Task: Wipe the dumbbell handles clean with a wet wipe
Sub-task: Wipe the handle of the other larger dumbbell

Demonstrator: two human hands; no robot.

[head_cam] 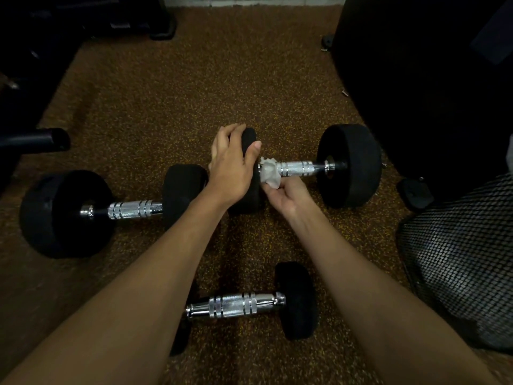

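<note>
Three dumbbells lie on the brown speckled floor (194, 93). The far dumbbell (298, 168) is on the right side, with a shiny metal handle and a round black weight at each end. The left hand (233, 168) sits on top of its left weight (248, 140). The fingers curl over the far side and the thumb presses the near side, so the hand grips it.

The right hand (288, 195) is just below the handle. Its fingers pinch a crumpled white wipe (269, 173). The wipe is bunched around the left end of the handle, right beside the left weight and touching the metal. The rest of the handle, toward the right weight (351, 165), is bare and shiny.

A second dumbbell (133, 209) lies to the left, with one weight close to the left wrist. A third dumbbell (236, 304) lies nearest, between the two forearms, and the left arm hides its left end.

A black mesh basket (458, 259) stands at the right edge. A big dark thing (416, 79) rises behind the far dumbbell. A black tube (36, 140) pokes in from the left.
</note>
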